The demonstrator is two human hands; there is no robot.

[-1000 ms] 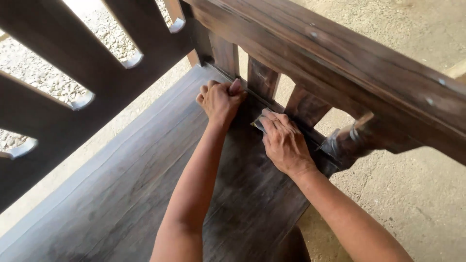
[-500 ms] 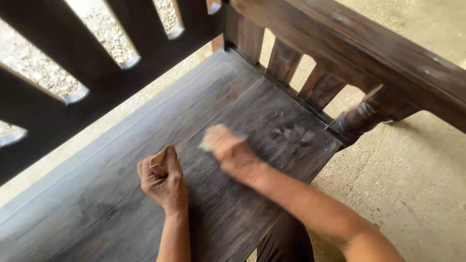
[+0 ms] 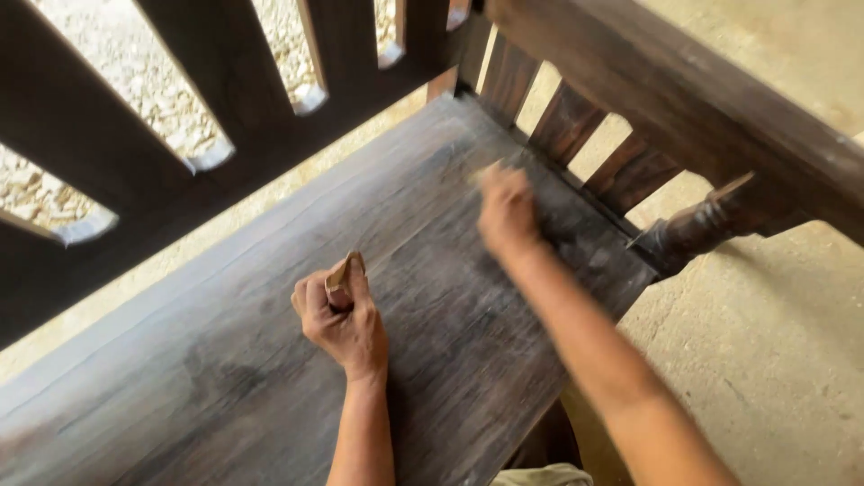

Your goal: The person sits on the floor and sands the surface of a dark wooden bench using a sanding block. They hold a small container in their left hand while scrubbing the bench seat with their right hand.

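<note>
A dark, weathered wooden bench seat stands on pale concrete floor, slatted backrest behind. The left hand pinches a small folded sandpaper piece; the right hand (blurred, grip unclear) presses the seat, well apart.

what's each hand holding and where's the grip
Left hand pinches a small folded tan piece by its lower end. Right hand is blurred; its hold cannot be told.
</note>
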